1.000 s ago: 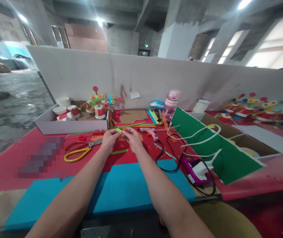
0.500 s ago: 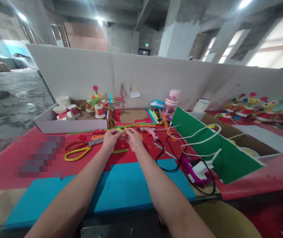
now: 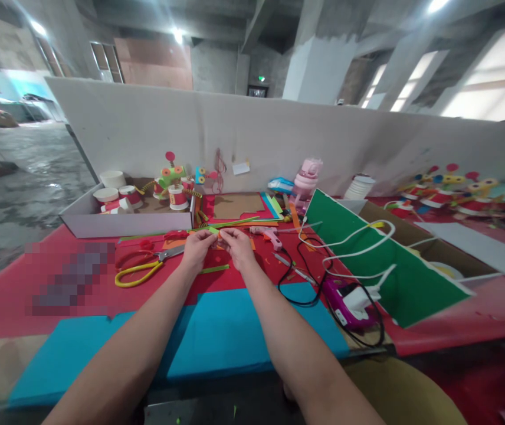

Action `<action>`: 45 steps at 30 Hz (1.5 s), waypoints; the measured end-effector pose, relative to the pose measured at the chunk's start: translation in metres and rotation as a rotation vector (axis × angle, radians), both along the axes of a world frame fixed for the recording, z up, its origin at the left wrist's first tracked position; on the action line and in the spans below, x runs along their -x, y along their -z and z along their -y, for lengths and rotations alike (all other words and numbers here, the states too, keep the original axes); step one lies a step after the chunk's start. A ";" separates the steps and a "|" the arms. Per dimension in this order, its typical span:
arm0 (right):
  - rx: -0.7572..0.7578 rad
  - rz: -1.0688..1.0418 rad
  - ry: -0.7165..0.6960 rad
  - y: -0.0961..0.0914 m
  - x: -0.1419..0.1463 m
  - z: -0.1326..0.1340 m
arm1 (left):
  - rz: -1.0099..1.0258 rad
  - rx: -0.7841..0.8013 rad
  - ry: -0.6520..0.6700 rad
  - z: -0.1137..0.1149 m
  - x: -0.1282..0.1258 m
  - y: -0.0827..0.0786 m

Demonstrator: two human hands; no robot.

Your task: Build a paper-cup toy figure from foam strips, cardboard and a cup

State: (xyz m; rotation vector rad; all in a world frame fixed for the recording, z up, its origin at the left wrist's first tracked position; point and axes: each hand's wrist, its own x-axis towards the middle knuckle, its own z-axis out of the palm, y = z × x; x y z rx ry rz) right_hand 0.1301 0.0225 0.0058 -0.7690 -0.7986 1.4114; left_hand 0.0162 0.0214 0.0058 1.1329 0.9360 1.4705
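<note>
My left hand [image 3: 197,248] and my right hand [image 3: 236,244] meet over the red table, fingertips pinched close together. Between them is a small green paper piece [image 3: 213,230] with a bit of orange [image 3: 219,235] beside it; fingers cover most of both. Left of my hands lie large scissors [image 3: 140,273] with yellow and red handles. A pink glue gun [image 3: 270,236] rests just to the right. Below my fingers a green paper strip [image 3: 215,269] lies on the table.
An open white box [image 3: 128,224] holds paper cups and a cup figure [image 3: 173,174] at the back left. A green-sided box [image 3: 367,260] with white cables stands right, near a purple power strip [image 3: 350,307]. Blue sheets [image 3: 252,336] cover the front edge.
My fingertips have shifted slightly around the small piece, and more orange shows between them. My arms and the things on the table stay in place.
</note>
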 end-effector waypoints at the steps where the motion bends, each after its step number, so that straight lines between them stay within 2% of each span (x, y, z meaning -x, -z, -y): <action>1: -0.009 0.015 0.020 0.001 0.001 -0.001 | 0.003 -0.005 0.014 0.000 0.000 0.000; 6: -0.043 0.039 0.076 0.002 0.002 -0.003 | 0.038 -0.009 0.044 0.001 0.001 0.000; 14: -0.066 0.012 -0.071 -0.005 -0.001 0.000 | 0.059 -0.006 -0.006 -0.004 0.002 0.002; 19: -0.081 0.044 -0.004 -0.001 0.001 -0.001 | 0.054 -0.014 -0.028 -0.004 0.001 0.003; 24: -0.025 0.094 0.006 0.000 -0.001 -0.003 | -0.011 -0.020 -0.035 -0.001 0.002 -0.001; 28: -0.012 0.140 -0.035 -0.002 -0.004 -0.002 | -0.209 -0.117 -0.061 -0.002 0.007 -0.006; 30: -0.016 0.150 -0.054 -0.002 -0.004 -0.001 | -0.265 -0.108 -0.071 -0.003 0.009 -0.007; 36: -0.083 0.159 0.015 -0.001 0.000 0.000 | -0.236 -0.083 -0.116 -0.004 0.009 -0.004; 45: 0.006 0.077 -0.039 -0.002 0.000 0.001 | -0.184 -0.075 -0.085 -0.001 0.007 -0.007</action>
